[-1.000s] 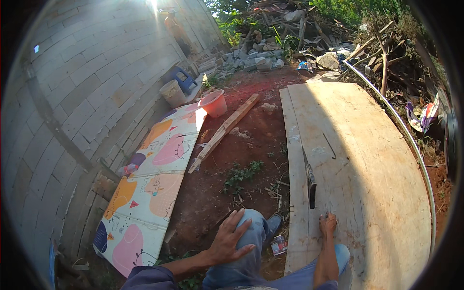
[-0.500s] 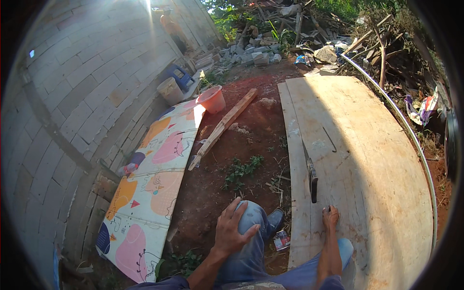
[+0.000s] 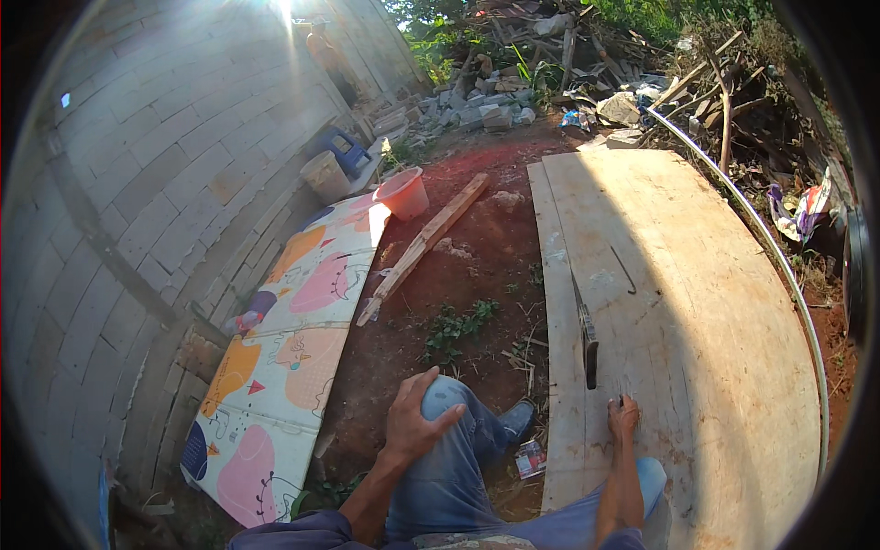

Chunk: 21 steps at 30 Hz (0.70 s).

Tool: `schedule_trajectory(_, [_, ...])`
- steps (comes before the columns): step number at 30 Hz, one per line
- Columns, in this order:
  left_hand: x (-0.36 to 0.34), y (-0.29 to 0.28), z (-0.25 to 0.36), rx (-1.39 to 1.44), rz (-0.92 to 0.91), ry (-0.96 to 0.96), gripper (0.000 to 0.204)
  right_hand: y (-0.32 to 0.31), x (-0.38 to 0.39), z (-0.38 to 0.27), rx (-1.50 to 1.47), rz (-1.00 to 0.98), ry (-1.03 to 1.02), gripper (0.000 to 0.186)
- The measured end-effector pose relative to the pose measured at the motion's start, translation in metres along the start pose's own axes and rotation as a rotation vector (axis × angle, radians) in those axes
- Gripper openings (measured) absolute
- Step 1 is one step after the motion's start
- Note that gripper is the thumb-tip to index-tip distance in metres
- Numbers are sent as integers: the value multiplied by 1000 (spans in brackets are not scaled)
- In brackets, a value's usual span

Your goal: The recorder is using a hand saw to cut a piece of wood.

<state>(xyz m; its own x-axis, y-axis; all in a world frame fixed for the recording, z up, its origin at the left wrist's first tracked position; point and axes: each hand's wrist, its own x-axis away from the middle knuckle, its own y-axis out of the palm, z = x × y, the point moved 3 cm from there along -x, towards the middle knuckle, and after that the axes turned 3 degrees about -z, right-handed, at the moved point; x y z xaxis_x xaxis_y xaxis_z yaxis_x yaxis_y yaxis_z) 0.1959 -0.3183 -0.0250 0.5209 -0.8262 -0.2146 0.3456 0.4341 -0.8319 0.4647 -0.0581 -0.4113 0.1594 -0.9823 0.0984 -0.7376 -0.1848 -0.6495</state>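
Observation:
My left hand point(image 3: 415, 418) lies over my bent left knee point(image 3: 449, 396), thumb apart from the fingers, holding nothing. My right hand point(image 3: 624, 418) is low over the plywood sheet point(image 3: 742, 302), its fingers curled together. Whatever they may hold is too small to make out. Just beyond that hand lies a handsaw point(image 3: 589, 353), its dark handle towards me and its thin blade pointing away. Farther up the board rests a thin metal rod with a hooked end point(image 3: 623, 269). Neither tool is touched by a hand.
At left, a patterned folding panel point(image 3: 307, 367) lies beside the block wall point(image 3: 174, 183). A wooden plank point(image 3: 426, 246), a pink bucket point(image 3: 401, 193), a pale bucket point(image 3: 325, 177) and a blue plastic stool point(image 3: 346, 149) stand or lie ahead. A long pale pipe point(image 3: 779, 247) borders the plywood; rubble point(image 3: 495, 115) lies beyond.
My left knee, with the left hand on it, has shifted slightly left. My right hand stays curled at nearly the same spot on the plywood. The handsaw and rod lie as before.

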Motion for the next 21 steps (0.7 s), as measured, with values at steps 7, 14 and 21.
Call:
schedule_trajectory(7, [-12,-16,-4,-11,-146,0,70,8,2,10,51,156,-83,43])
schedule_trajectory(14, [-22,-16,-10,-122,-323,-58,65,1,12,9,-5,74,-24,43])
schedule_trajectory(21, [-14,-34,-17,-49,-129,-92,50,-19,14,-66,-85,258,-211,49])
